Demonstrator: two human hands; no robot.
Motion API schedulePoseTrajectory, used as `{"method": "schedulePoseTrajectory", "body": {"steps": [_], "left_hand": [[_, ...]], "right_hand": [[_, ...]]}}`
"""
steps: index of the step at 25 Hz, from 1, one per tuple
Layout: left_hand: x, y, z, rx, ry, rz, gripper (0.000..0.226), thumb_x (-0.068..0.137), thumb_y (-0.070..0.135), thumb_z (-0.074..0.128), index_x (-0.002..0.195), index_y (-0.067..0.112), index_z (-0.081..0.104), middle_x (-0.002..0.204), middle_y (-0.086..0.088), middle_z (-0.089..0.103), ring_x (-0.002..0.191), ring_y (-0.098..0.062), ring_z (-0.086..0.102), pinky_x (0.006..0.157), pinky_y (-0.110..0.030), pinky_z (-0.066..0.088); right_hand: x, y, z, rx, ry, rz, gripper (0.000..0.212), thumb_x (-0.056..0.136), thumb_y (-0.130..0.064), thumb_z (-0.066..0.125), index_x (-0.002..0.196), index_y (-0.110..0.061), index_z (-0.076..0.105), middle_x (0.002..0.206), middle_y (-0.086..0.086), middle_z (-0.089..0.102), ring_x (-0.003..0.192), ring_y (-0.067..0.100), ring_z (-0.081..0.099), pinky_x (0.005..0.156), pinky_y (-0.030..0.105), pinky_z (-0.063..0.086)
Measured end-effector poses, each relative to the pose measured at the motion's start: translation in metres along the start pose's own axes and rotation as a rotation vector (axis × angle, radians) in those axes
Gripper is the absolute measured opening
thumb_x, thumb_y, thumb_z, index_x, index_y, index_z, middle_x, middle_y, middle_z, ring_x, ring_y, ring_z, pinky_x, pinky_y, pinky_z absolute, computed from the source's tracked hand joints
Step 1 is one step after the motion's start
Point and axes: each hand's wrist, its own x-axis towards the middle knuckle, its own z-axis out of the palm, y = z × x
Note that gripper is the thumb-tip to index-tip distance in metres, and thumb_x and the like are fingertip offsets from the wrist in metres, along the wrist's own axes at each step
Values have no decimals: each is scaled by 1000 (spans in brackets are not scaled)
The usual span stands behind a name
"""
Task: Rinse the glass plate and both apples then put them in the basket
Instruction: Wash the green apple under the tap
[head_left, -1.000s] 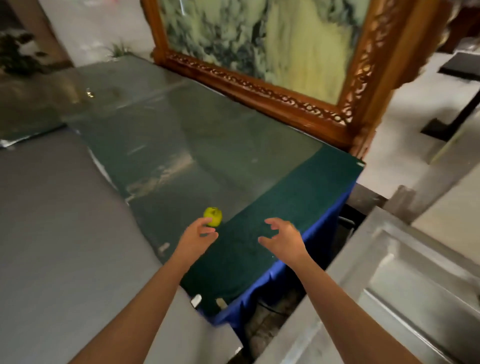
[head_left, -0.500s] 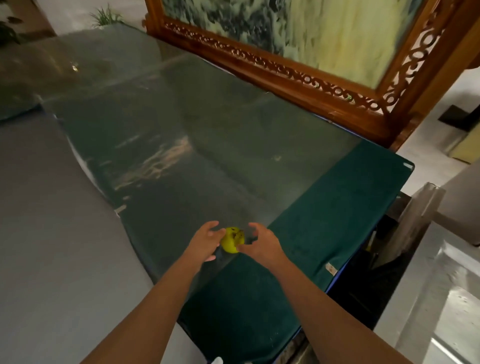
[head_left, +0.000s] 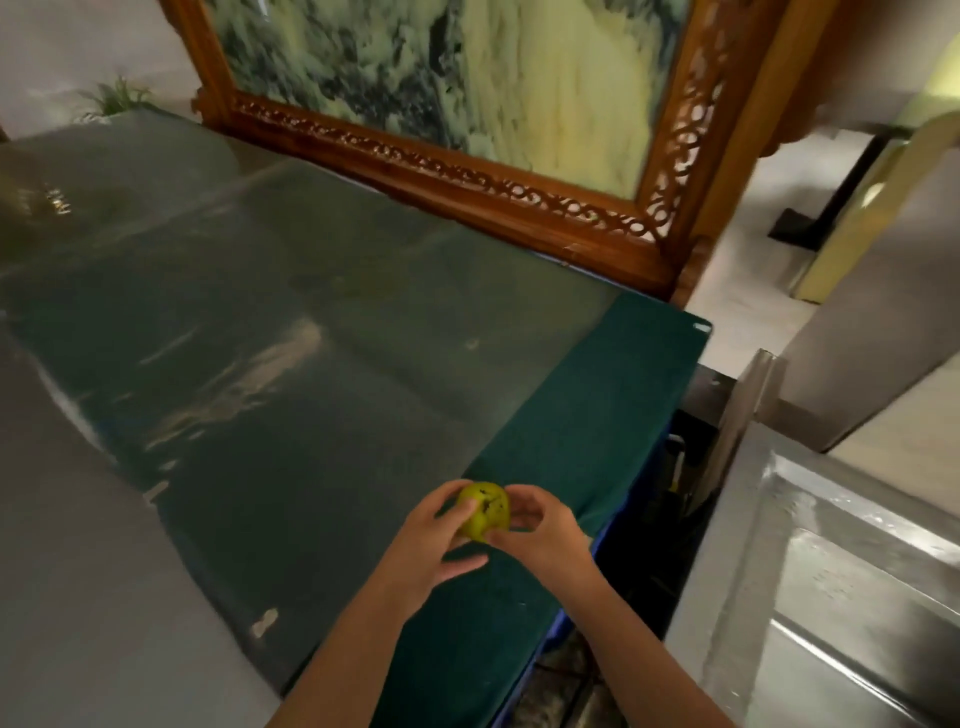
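Observation:
A small yellow-green apple (head_left: 485, 510) with dark blemishes is held between both hands above the green table. My left hand (head_left: 434, 538) grips its left side with the fingers curled around it. My right hand (head_left: 543, 527) pinches it from the right. A second apple, a glass plate and a basket do not show in this view.
The green cloth table (head_left: 597, 415) carries a glass sheet over most of its top. A carved wooden-framed stone panel (head_left: 467, 171) stands along its far edge. A steel sink (head_left: 857, 597) lies at the lower right, across a narrow dark gap. A grey surface (head_left: 78, 545) borders the left.
My left hand lifted the apple off the table and my right hand closed in on it. Both hands now hold it, further toward the table's right side.

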Motion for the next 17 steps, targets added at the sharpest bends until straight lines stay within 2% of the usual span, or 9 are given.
{"method": "schedulePoseTrajectory", "body": {"steps": [3, 6, 8, 9, 11, 12, 14, 16, 17], "left_hand": [[-4, -6, 75, -18, -181, -23, 14, 88, 24, 59, 102, 24, 62, 107, -5, 68, 95, -20, 69, 68, -31, 58], [-9, -28, 166, -62, -318, -18, 16, 89, 11, 55, 101, 21, 58, 92, -1, 72, 80, -15, 71, 64, -28, 58], [-17, -46, 227, -93, -361, -24, 21, 89, 3, 52, 96, 22, 56, 81, 2, 73, 69, -11, 71, 63, -26, 59], [-21, -55, 254, -95, -365, -35, 21, 88, 1, 51, 94, 21, 56, 79, 2, 73, 68, -12, 71, 63, -26, 59], [-27, -81, 305, -122, -361, -80, 20, 87, 2, 53, 97, 20, 55, 87, -3, 70, 75, -16, 70, 66, -27, 59], [-28, -95, 325, -145, -365, -111, 20, 87, 3, 54, 98, 20, 55, 92, -5, 68, 79, -18, 68, 66, -28, 58], [-29, -119, 358, -168, -366, -167, 19, 87, 4, 54, 95, 21, 56, 96, -7, 65, 81, -18, 66, 63, -27, 59], [-29, -142, 385, -179, -350, -199, 18, 87, 4, 54, 91, 21, 58, 95, -7, 65, 78, -17, 68, 62, -27, 59], [-29, -152, 395, -199, -338, -215, 17, 87, 4, 54, 89, 21, 59, 94, -8, 66, 75, -16, 69, 62, -27, 60]], "right_hand": [[-36, 9, -81, 51, 106, -43, 38, 63, -4, 81, 90, -25, 62, 86, -5, 69, 78, 8, 64, 77, 18, 50], [-74, 27, -163, 66, 218, -49, 38, 65, 2, 79, 96, -12, 64, 91, 6, 68, 73, 5, 63, 73, 14, 51], [-97, 42, -212, 47, 301, -48, 46, 67, 0, 78, 109, -2, 62, 99, 12, 68, 83, 13, 63, 82, 25, 52], [-109, 53, -233, 57, 330, -29, 49, 69, -1, 77, 115, -3, 59, 103, 13, 67, 88, 19, 63, 85, 31, 52], [-132, 84, -283, 126, 399, 25, 46, 76, -8, 72, 119, -11, 56, 101, 7, 63, 91, 21, 62, 85, 36, 52], [-142, 102, -306, 155, 463, 50, 37, 79, -11, 69, 115, -14, 59, 96, 4, 62, 87, 20, 62, 83, 36, 52], [-164, 142, -353, 185, 672, 140, 8, 84, -14, 62, 90, -17, 66, 81, 2, 63, 80, 20, 61, 78, 37, 50], [-178, 178, -394, 277, 867, 293, 17, 83, -18, 58, 67, -18, 64, 69, 2, 63, 76, 21, 60, 72, 35, 46], [-180, 193, -409, 295, 914, 373, 21, 82, -21, 57, 63, -18, 63, 68, 2, 63, 75, 21, 59, 70, 34, 44]]}}
